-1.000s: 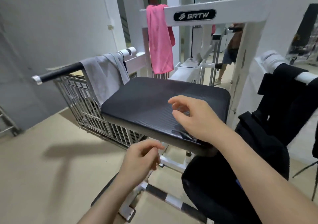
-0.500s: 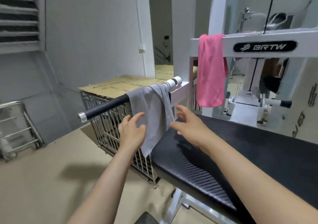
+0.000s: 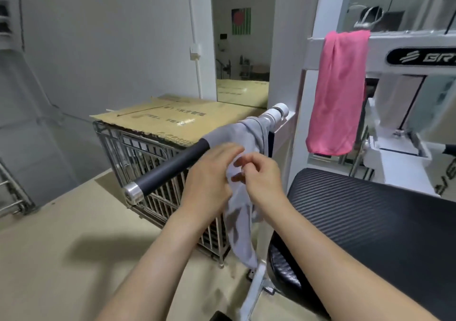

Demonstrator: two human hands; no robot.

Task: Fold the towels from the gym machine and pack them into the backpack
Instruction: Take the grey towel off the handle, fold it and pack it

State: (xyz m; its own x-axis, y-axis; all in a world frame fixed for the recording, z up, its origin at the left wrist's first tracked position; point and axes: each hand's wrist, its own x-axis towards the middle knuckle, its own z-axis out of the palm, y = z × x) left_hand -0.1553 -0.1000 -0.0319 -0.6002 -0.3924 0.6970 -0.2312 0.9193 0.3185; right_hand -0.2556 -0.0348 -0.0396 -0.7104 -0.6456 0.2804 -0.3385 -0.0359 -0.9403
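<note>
Pinching grey towel with right hand, fingers curled on cloth, likely to drag it off the handle bar at eleven o'clock. Left hand alongside, blurred: cannot tell grip. Farther, at one o'clock, pink towel draped over frame.

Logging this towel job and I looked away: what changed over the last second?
Both hands moved from near the seat pad to the grey towel on the handle bar: the right hand pinches it, the left hand touches it, its hold blurred. The towel is now bunched between them, still draped over the bar. The pink towel hangs unchanged.
</note>
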